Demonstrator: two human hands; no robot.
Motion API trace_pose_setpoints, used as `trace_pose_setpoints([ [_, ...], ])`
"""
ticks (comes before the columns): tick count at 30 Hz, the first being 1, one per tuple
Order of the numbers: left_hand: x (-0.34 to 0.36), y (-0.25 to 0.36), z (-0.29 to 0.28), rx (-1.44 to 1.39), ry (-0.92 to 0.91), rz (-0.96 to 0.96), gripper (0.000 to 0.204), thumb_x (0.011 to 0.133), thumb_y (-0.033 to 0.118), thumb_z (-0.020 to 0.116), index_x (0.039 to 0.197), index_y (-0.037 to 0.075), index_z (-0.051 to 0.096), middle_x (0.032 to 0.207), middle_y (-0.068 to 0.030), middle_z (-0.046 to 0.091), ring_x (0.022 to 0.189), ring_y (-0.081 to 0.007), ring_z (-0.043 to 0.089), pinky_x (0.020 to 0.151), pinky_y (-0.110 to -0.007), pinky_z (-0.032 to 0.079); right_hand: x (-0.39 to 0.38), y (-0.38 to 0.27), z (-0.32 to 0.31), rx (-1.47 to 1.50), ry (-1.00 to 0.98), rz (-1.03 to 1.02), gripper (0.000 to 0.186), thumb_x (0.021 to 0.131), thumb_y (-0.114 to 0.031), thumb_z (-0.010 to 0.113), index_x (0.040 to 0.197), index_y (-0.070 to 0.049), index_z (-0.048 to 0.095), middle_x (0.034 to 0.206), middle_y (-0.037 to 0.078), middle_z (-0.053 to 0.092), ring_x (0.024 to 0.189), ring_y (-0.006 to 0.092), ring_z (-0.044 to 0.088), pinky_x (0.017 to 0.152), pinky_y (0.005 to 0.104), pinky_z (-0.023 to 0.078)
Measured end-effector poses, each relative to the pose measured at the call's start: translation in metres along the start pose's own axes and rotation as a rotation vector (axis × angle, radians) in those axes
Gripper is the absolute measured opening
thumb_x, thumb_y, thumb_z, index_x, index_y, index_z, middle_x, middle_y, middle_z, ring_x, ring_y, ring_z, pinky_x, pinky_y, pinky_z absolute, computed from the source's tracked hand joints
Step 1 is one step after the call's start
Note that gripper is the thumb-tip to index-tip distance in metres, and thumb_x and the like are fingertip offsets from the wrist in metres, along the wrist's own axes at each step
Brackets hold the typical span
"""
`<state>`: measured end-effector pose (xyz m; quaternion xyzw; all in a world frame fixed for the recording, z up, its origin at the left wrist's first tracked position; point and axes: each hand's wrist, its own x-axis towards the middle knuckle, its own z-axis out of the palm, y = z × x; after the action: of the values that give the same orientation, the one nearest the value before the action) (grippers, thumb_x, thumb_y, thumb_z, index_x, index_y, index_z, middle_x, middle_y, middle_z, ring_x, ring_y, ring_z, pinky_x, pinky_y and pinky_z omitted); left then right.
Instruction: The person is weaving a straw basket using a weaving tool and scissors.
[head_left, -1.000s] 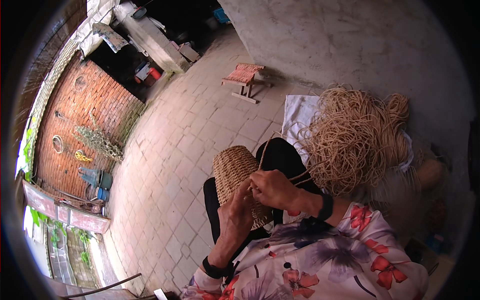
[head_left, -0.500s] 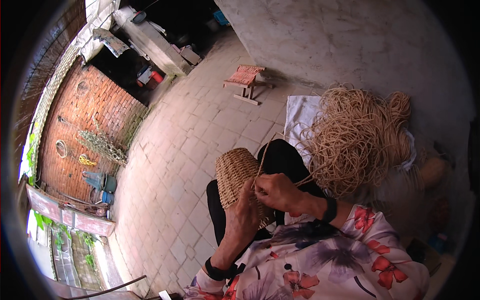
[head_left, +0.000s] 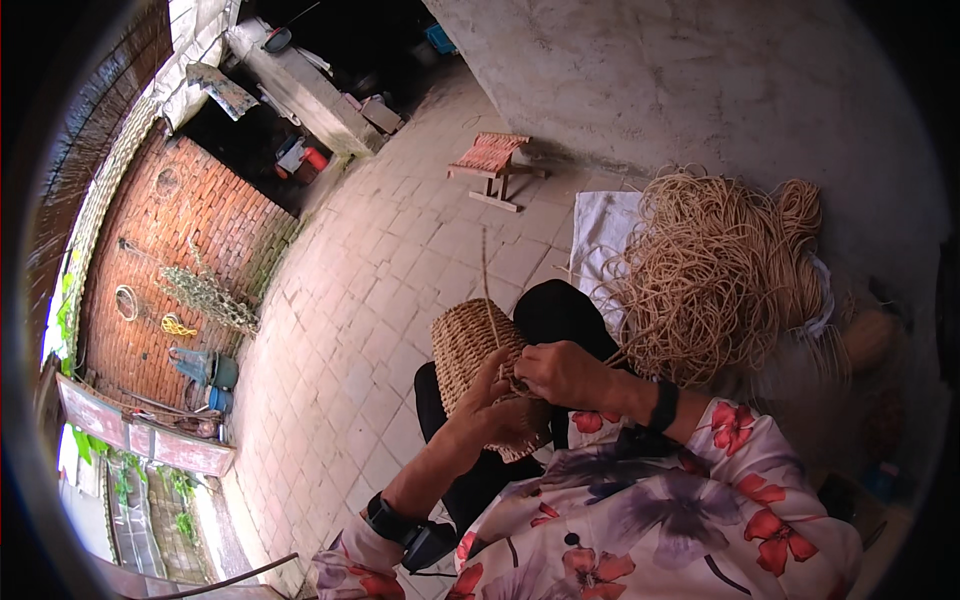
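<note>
Two hands of mine meet at the woven piece [head_left: 463,338] in my lap, which reaches toward 10 o'clock from them. My left hand [head_left: 492,412] holds its side; my right hand [head_left: 562,374] pinches narrowly at the weave, exact strand hidden. A loose strand [head_left: 484,262] points to 12 o'clock; tangled cord [head_left: 700,280] lies at 2.

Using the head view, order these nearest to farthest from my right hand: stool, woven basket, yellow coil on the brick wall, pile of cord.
1. Woven basket: at your right hand, leftward.
2. Pile of cord: to its right.
3. Stool: ahead, on the paving.
4. Yellow coil: far left, on the brick wall.
</note>
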<state>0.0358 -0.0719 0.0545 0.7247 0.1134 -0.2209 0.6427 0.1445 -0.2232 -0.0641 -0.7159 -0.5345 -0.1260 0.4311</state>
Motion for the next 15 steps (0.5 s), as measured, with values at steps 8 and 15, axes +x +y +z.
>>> trace_pose_setpoints([
  [8, -0.004, -0.024, 0.015, -0.181, 0.169, 0.162, 0.071, 0.087, 0.008, 0.061, 0.149, 0.011, 0.026, 0.126, -0.0143, 0.054, 0.096, -0.0192, 0.065, 0.078, -0.032, 0.057, 0.012, -0.009, 0.015, -0.222, 0.000, -0.113, 0.014, 0.076, -0.014, 0.065, 0.085, -0.005, 0.060, 0.082, 0.011, 0.061, 0.075, 0.0271, 0.067, 0.064, 0.0364, 0.056],
  [15, -0.006, -0.071, -0.012, -0.197, 0.326, 0.335, 0.057, 0.087, 0.004, 0.056, 0.141, 0.008, 0.039, 0.114, -0.0089, 0.063, 0.080, -0.0078, 0.054, 0.067, -0.023, 0.046, 0.042, -0.033, 0.037, -0.419, -0.206, -0.135, 0.014, 0.078, -0.015, 0.063, 0.082, -0.002, 0.067, 0.082, 0.012, 0.066, 0.079, 0.0250, 0.070, 0.065, 0.0375, 0.058],
])
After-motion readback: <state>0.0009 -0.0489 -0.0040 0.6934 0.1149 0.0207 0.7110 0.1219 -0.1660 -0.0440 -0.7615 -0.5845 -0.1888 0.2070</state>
